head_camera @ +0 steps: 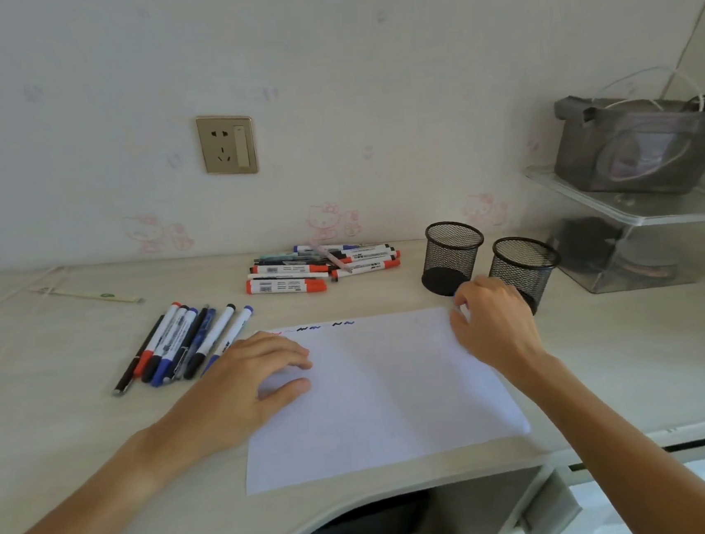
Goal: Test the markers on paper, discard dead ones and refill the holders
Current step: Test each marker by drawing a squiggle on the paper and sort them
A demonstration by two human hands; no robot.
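Nearest, the left hand [262, 376] lay flat and relaxed on the near-left part of the paper [380, 397], pinning the sheet to the desk [79, 443]. That was sound practice: a loose sheet slides under a marker tip and smears the test line. The right hand [491, 322] sat at the paper's far right corner with its fingers curled in; a speck of blue showed at the fingertips, perhaps a marker or its cap, but what it grasped could not be told.

Along the paper's far edge ran a row of squiggles [326, 325], so testing was judged partly done. A fresh stroke would best go in the bare stretch right of them, drawn slowly enough to show a faint or skipping line.

Left of the paper lay a sorted row of markers [186, 347], just beside the left hand. Farther off, a heap of markers [324, 265] waited near the wall. To the right stood two mesh holders [453, 257], apparently unfilled, the nearer one [523, 269] just behind the right hand.
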